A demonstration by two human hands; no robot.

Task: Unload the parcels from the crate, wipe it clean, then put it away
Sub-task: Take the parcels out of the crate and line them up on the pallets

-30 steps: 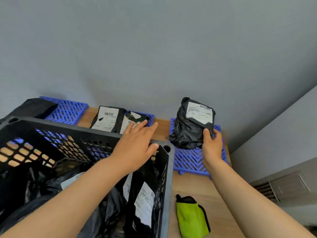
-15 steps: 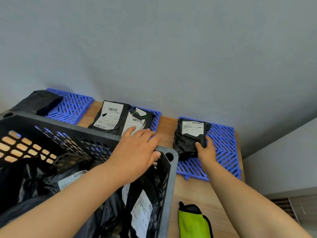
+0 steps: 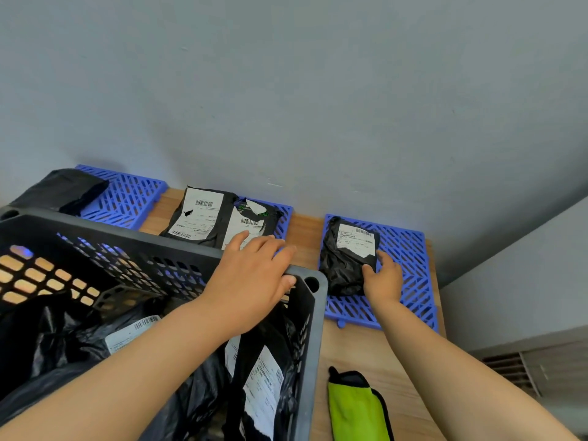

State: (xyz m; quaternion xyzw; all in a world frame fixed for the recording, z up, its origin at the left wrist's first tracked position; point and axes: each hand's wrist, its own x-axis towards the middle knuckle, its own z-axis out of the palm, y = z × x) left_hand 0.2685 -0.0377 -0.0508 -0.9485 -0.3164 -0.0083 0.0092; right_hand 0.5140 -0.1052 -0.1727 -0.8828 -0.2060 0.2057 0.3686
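Observation:
The black plastic crate [image 3: 127, 227] fills the lower left and holds several black parcels with white labels [image 3: 264, 386]. My left hand [image 3: 251, 281] lies over the crate's far right corner, fingers draped across the rim and thumb tucked inside it. A black parcel [image 3: 345, 259] lies label up on the right blue mat [image 3: 407, 249]. My right hand [image 3: 383, 280] pinches that parcel's near right corner. A green cloth with black edging [image 3: 356, 409] rests on the wooden table [image 3: 356, 348] right of the crate.
Two labelled black parcels [image 3: 197, 218] [image 3: 251, 221] overlap on the middle blue mat [image 3: 284, 218] behind the crate. Another black parcel [image 3: 60, 189] sits on the left blue mat [image 3: 127, 198]. A grey wall backs the table; a vent [image 3: 515, 367] lies beyond its right edge.
My right hand has lowered the black parcel from upright in the air to flat on the right blue mat. My left hand has stayed on the crate's corner.

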